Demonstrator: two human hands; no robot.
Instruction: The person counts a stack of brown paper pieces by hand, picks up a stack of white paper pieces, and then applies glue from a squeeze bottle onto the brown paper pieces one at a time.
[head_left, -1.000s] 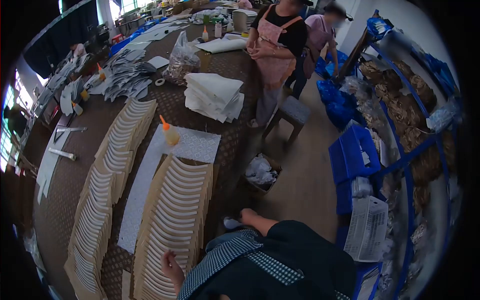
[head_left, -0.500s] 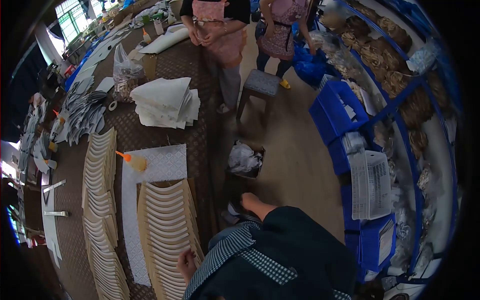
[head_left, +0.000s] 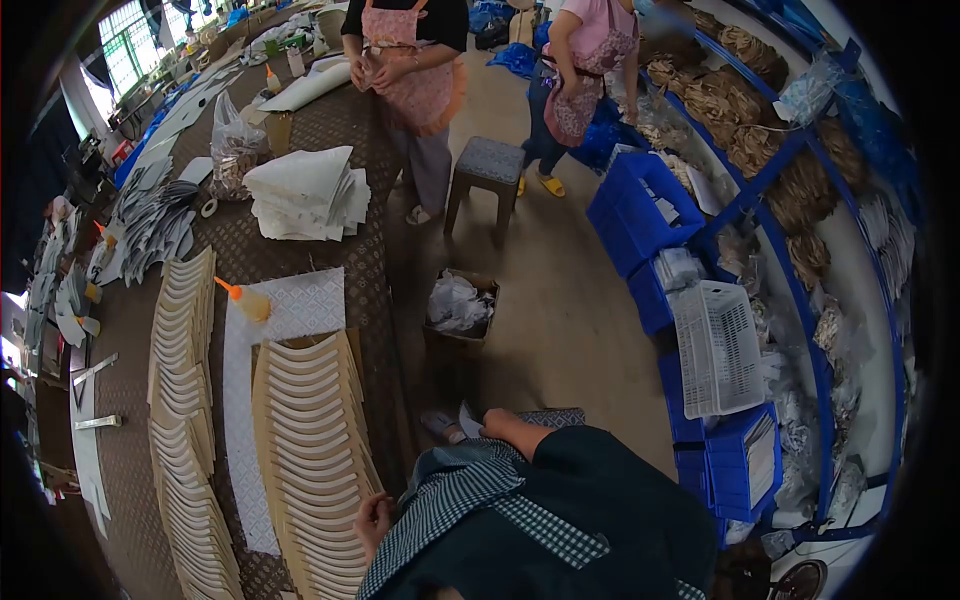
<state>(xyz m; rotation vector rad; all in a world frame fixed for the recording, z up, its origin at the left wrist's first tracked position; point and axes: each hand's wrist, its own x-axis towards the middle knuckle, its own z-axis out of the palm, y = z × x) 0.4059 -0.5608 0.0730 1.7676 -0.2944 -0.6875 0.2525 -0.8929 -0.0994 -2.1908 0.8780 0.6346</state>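
Note:
My left hand point(head_left: 374, 522) is at the right edge of a long row of overlapping beige curved pieces point(head_left: 315, 450); its fingers are curled in, and nothing shows between them. Low beside the table, my right hand point(head_left: 503, 425) is closed, with a white pointed piece point(head_left: 469, 420) right at its fingertips; I cannot tell whether it is gripped. The row lies partly on a pale patterned sheet point(head_left: 315, 290). A glue bottle point(head_left: 254, 303) with an orange tip rests on that sheet. Further left runs a second row of curved pieces point(head_left: 183, 370).
A box of crumpled white material point(head_left: 460, 303) stands on the floor, with a stool point(head_left: 488, 165) beyond. Two people in aprons stand ahead. Blue bins point(head_left: 645, 215), a white basket point(head_left: 717, 350) and blue shelving line the right. Stacked white sheets point(head_left: 305, 195) lie farther up the table.
The view has shifted, so the table and bins appear further left. My right hand sits slightly lower in view, and the white pointed piece beside it shows more clearly. The person at right has turned.

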